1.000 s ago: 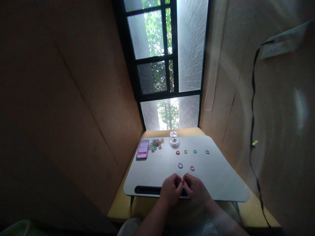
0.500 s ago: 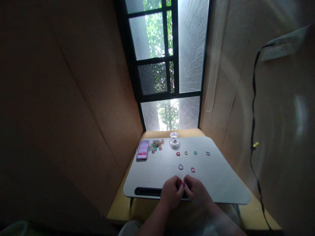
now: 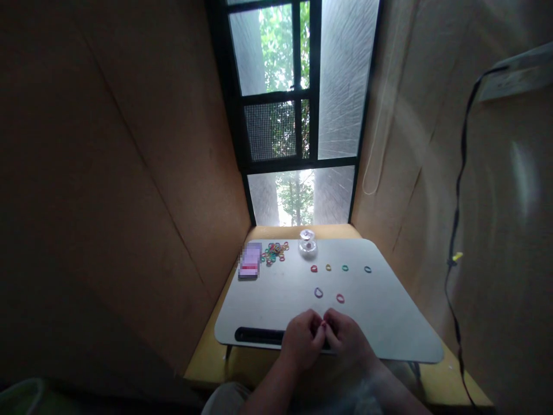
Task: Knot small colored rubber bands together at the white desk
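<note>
My left hand [image 3: 303, 339] and my right hand [image 3: 345, 337] meet at the front edge of the white lap table [image 3: 268, 300], fingertips pinched together on a tiny reddish item [image 3: 324, 323], mostly hidden by the fingers. Beyond them lie a purple band [image 3: 318, 293] and a pink band [image 3: 340, 298]. Farther back, a row holds a red band [image 3: 314, 268], a yellow band [image 3: 328, 267], a green band [image 3: 345, 268] and a blue band [image 3: 367, 269]. A pile of colourful bands [image 3: 275, 252] lies at the back left.
A clear round container [image 3: 307, 248] with its lid raised stands at the table's back edge. The purple phone-like object [image 3: 250, 260] is at the back left. A black slot [image 3: 259, 335] runs along the front edge. A black cable [image 3: 462, 155] hangs on the right wall.
The camera view has shifted slightly. Both hands remain together at the front edge, with little visible change in the fingers.
</note>
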The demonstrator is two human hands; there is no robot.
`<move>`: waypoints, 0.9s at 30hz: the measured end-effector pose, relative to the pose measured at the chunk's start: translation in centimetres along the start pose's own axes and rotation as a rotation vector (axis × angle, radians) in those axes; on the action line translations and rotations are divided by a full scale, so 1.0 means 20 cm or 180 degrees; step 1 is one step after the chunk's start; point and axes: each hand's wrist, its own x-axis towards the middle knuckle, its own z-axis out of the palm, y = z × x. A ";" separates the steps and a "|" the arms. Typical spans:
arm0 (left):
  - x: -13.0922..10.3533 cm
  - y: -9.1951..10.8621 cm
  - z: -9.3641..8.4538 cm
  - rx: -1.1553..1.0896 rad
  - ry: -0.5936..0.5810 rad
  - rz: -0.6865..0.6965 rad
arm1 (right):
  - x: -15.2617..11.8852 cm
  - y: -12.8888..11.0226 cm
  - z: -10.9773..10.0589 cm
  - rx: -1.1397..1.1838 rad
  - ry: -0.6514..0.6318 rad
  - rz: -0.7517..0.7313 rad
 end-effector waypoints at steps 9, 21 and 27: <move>0.01 0.00 -0.01 -0.0109 -0.0014 -0.0002 | 0.01 -0.01 -0.02 0.0027 -0.0067 0.0015; 0.01 -0.01 0.00 -0.0031 0.0006 0.0026 | 0.01 0.00 -0.02 0.0018 -0.0054 -0.0061; 0.01 0.00 0.01 0.0008 0.0034 0.0024 | 0.01 0.00 -0.01 0.0058 0.0020 -0.0050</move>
